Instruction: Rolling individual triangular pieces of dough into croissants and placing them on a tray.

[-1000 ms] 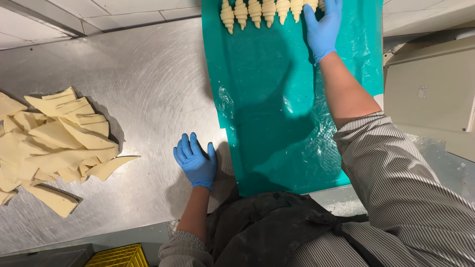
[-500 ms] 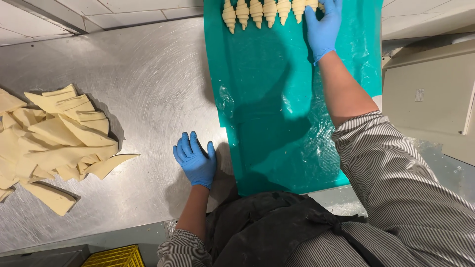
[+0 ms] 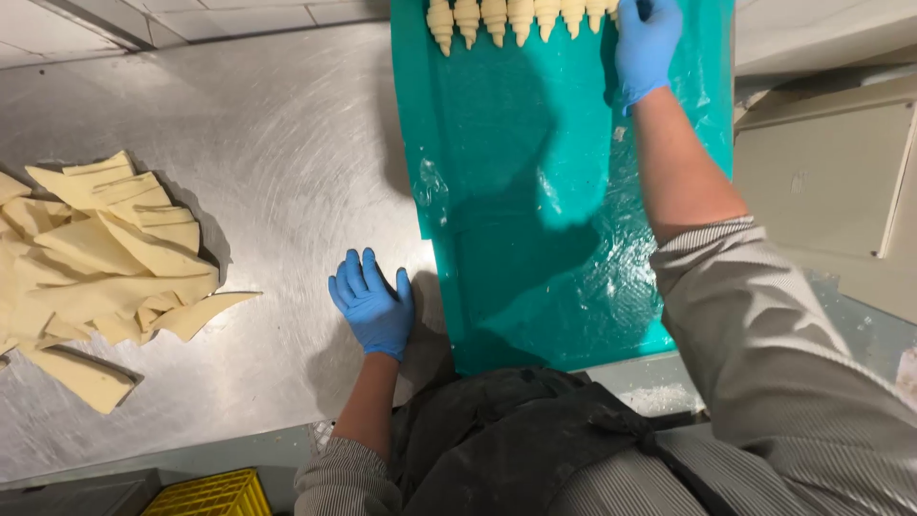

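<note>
- Steel table (image 3: 239,143), brushed, scratched, takes up most of view.
- Left hand (image 3: 374,304) in blue glove, flat on bare steel, fingers spread, palm down, grips nothing.
- Sits just beside left edge of teal sheet (image 3: 535,210), not clearly touching it.
- Right hand (image 3: 648,40) in blue glove, arm stretched out over teal sheet to far end.
- Fingers loosely curled at right end of row of rolled croissants (image 3: 521,19); touching or just beside last piece, cannot tell whether pinched or only resting on it.
- Rolled croissants: raw, pale, side by side in one line across far end of teal sheet, tips pointing toward wearer, top partly cut off by frame.
- Teal sheet: thin plastic, wrinkled, runs from near table edge to far end, otherwise bare below row.
- Pile of cut dough triangles (image 3: 95,258) far left on steel, loosely stacked, well apart from both hands.
- Yellow crate (image 3: 205,495) below table edge, bottom left.
- Beige box (image 3: 821,182) at right, beside sheet.
- Dark apron (image 3: 516,440), striped sleeves at bottom.
</note>
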